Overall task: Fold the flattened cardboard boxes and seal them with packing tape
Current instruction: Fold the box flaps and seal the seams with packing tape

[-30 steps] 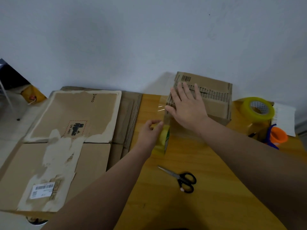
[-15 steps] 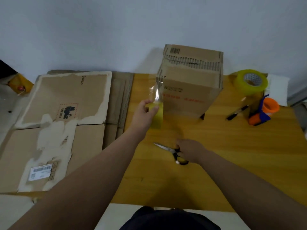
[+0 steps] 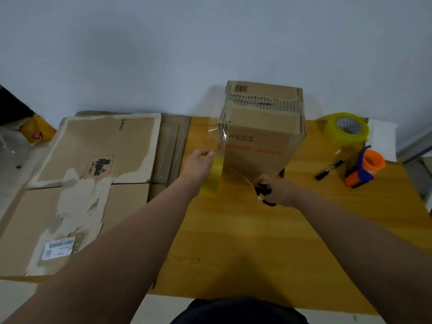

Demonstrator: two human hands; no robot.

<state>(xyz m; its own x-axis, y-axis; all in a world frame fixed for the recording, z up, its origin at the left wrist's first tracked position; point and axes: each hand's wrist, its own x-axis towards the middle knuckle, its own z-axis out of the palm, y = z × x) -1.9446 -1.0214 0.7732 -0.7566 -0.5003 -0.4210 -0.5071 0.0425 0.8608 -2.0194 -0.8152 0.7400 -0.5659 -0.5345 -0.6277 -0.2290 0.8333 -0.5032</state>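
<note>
Left hand (image 3: 198, 166) holds tape roll (image 3: 211, 177); right hand (image 3: 279, 191), gripping scissors (image 3: 261, 190), has lifted them.

Upright box (image 3: 261, 141), tape (image 3: 212, 177) seemingly attached.

Scissors (image 3: 260, 190) now aloft in right hand (image 3: 279, 190)

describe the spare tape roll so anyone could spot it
On the wooden table, find the far right corner, past the upright cardboard box. The spare tape roll sits behind the orange tape dispenser; unlike the roll the left hand holds, it's untouched.
</note>
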